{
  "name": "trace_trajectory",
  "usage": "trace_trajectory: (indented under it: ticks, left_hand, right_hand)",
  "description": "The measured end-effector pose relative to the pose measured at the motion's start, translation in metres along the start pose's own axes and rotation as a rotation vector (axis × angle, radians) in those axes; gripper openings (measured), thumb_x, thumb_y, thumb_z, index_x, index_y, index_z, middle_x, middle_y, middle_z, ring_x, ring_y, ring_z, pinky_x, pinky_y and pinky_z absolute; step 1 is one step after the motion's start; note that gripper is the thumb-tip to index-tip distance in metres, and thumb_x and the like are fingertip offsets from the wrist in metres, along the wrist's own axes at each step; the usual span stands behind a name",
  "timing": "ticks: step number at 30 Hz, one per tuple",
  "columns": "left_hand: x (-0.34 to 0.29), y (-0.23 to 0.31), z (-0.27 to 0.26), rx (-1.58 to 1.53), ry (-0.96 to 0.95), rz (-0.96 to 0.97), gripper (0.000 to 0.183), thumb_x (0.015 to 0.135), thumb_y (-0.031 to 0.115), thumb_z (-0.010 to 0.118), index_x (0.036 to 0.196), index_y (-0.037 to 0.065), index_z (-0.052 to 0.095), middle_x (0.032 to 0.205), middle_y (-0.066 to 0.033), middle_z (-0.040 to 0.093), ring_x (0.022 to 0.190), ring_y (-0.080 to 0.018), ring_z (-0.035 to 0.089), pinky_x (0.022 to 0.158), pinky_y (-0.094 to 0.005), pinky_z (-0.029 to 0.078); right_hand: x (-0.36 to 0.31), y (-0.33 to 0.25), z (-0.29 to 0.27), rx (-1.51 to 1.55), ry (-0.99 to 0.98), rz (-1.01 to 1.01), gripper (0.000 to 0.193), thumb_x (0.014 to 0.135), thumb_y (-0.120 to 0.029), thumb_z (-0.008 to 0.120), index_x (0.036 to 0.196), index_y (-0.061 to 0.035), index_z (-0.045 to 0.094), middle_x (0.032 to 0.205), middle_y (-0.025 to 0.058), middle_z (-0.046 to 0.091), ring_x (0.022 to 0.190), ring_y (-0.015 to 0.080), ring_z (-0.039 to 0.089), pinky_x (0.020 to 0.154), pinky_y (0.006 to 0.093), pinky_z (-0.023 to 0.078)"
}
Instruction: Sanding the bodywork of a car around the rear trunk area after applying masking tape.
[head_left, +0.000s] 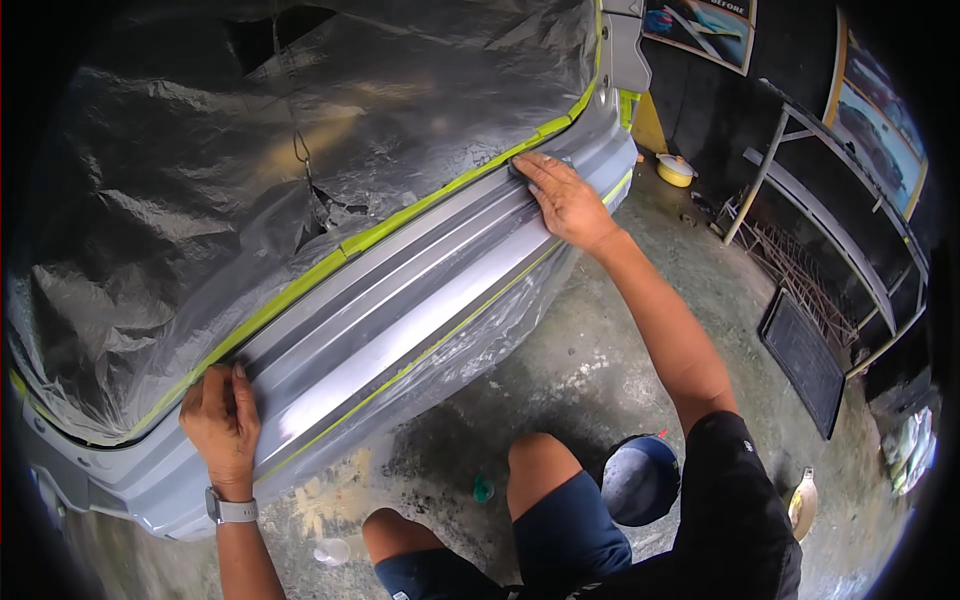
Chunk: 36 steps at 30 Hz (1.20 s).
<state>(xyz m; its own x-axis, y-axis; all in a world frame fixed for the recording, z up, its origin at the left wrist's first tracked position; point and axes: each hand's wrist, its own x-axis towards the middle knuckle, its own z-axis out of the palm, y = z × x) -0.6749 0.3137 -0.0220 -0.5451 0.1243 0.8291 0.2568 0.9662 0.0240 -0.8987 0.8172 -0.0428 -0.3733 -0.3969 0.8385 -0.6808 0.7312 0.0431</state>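
Note:
A grey car body panel (425, 258), ridged along its length, runs diagonally in front of me. Bright yellow-green masking tape (375, 232) lines its upper edge and holds clear plastic film (150, 190) over the opening beyond. My right hand (568, 205) presses a small dark grey pad (562, 159) against the panel's far right end; the palm hides most of the pad. At the lower left, my left hand (220, 420), with a watch on its wrist, rests at the panel's upper edge, fingers curled and closed. Whatever those fingers may grip is hidden.
A dark round bucket (641, 480) stands right of my knees on the stained concrete floor. Near them are a green object (483, 488) and a clear cup-like item (332, 551). A metal rack (830, 190) and black tray (805, 360) sit right; a yellow pot (676, 171) lies beyond.

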Motion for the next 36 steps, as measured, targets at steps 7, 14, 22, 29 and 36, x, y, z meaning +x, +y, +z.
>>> trace_trajectory:
  ticks: [7,14,22,29,36]
  left_hand:
    - [-0.001,0.001,0.001,-0.004,0.001,-0.026,0.019,0.102,0.010,0.069,0.085,0.004,0.061,0.069,-0.0158,0.059,0.062,-0.0383,0.056,0.060,-0.0480,0.044]
    - [0.001,0.000,0.003,-0.019,-0.001,-0.032,0.019,0.103,0.011,0.068,0.087,0.003,0.061,0.071,-0.0171,0.060,0.063,-0.0398,0.056,0.061,-0.0485,0.045]
    - [-0.002,-0.004,0.003,0.024,-0.023,-0.033,0.020,0.103,0.013,0.068,0.087,0.003,0.062,0.072,-0.0182,0.062,0.065,-0.0410,0.059,0.063,-0.0495,0.047]
    - [0.000,-0.002,0.004,0.017,-0.030,-0.032,0.021,0.104,0.014,0.068,0.087,0.004,0.062,0.071,-0.0179,0.062,0.063,-0.0407,0.059,0.061,-0.0492,0.046]
    - [-0.003,-0.005,0.007,0.025,-0.063,-0.015,0.021,0.108,0.015,0.064,0.092,0.001,0.061,0.076,-0.0196,0.063,0.065,-0.0415,0.058,0.062,-0.0476,0.046]
  right_hand:
    - [-0.007,0.079,-0.004,-0.104,-0.049,0.182,0.041,0.107,-0.009,0.057,0.148,-0.0079,0.062,0.151,0.0158,0.062,0.141,0.0361,0.058,0.121,0.0411,0.046]
    - [-0.007,0.083,0.007,-0.077,0.036,0.226,0.041,0.105,-0.007,0.060,0.146,-0.0058,0.063,0.147,0.0160,0.063,0.137,0.0374,0.060,0.118,0.0417,0.048]
    - [-0.015,0.025,0.005,0.003,0.052,0.106,0.039,0.098,-0.006,0.068,0.136,-0.0009,0.069,0.137,0.0155,0.069,0.130,0.0363,0.062,0.116,0.0439,0.048]
    - [-0.011,-0.015,0.005,0.018,0.001,0.044,0.040,0.097,-0.009,0.070,0.136,-0.0022,0.071,0.135,0.0148,0.069,0.128,0.0347,0.063,0.117,0.0454,0.046]
    - [-0.014,0.048,0.003,-0.075,0.045,0.161,0.038,0.104,-0.020,0.061,0.138,-0.0110,0.073,0.138,0.0079,0.070,0.130,0.0291,0.062,0.125,0.0537,0.035]
